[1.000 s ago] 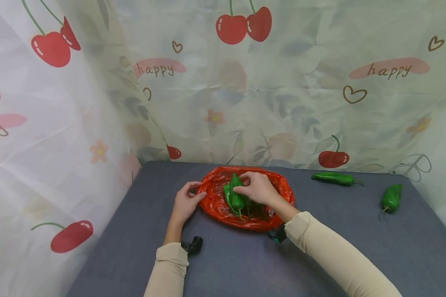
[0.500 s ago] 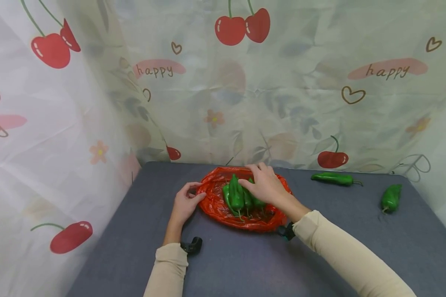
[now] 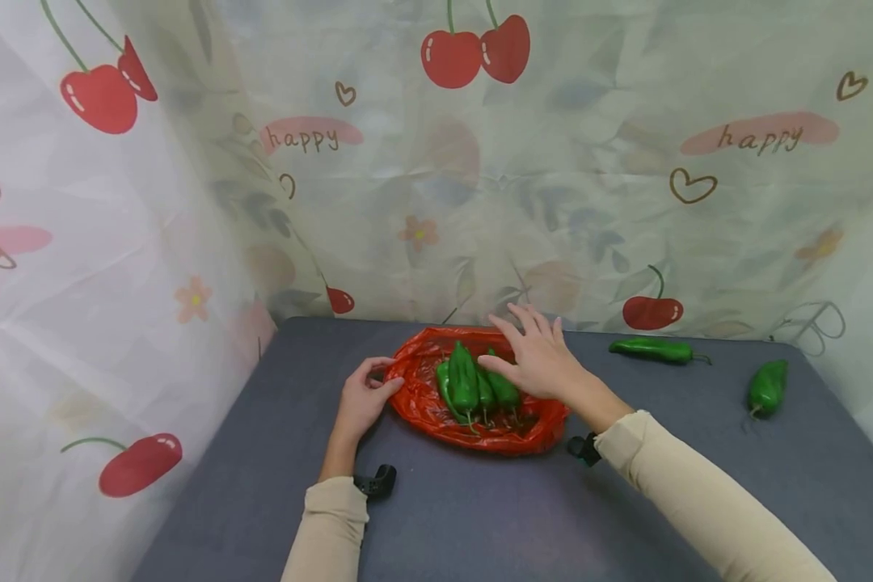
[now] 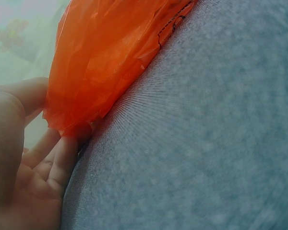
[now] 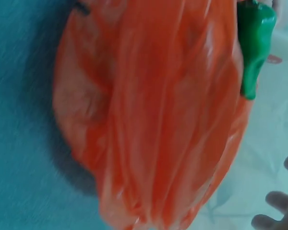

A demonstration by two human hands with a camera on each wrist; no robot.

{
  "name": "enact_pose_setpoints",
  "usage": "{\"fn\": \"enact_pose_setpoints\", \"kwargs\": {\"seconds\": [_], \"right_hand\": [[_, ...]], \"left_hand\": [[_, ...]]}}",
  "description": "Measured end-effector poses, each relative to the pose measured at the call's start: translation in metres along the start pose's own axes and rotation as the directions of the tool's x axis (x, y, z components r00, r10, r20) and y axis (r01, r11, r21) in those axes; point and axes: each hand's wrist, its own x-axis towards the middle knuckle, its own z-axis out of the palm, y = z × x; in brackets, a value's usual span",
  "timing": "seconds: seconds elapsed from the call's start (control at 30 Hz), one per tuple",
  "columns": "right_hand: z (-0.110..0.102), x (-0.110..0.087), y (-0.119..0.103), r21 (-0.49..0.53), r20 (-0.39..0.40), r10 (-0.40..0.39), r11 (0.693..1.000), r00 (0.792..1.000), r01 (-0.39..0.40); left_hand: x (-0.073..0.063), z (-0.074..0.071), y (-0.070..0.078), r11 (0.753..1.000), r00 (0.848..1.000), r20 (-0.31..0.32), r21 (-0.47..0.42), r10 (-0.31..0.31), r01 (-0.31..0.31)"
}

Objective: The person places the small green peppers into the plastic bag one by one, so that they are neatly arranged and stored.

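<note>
In the head view, the left hand [image 3: 362, 400] pinches the side of a red bag [image 3: 480, 439]. Green peppers [image 3: 463, 388] lie inside it. The right hand [image 3: 541, 360] is spread wide above the bag's right side. Two more peppers [image 3: 655, 350] lie on the gray table [image 3: 466, 517], off to the right.

The left wrist view shows thumb and fingers [image 4: 63, 160] on the bag's edge.

In the right wrist view, one pepper pokes past the bag.

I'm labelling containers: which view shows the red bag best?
Head: the red bag shows its open mouth, green peppers inside, the right hand covering part. Left wrist: only one end; right wrist: one side, close up.
</note>
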Motion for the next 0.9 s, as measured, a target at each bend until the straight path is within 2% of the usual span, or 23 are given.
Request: {"fn": "enact_pose_setpoints", "kwargs": {"seconds": [0.6,0.9], "right_hand": [[-0.016,-0.005,0.064,-0.074,-0.001,0.103,0.992,0.995,-0.103],[-0.022,-0.013,0.088,-0.108,-0.003,0.155,0.982,0.988,-0.155]], "left_hand": [[0.001,0.000,-0.002,1.000,1.000,-0.002,-0.008,0.001,-0.001],[0.002,-0.001,-0.001,1.000,1.000,0.002,0.004,-0.012,0.012]]}}
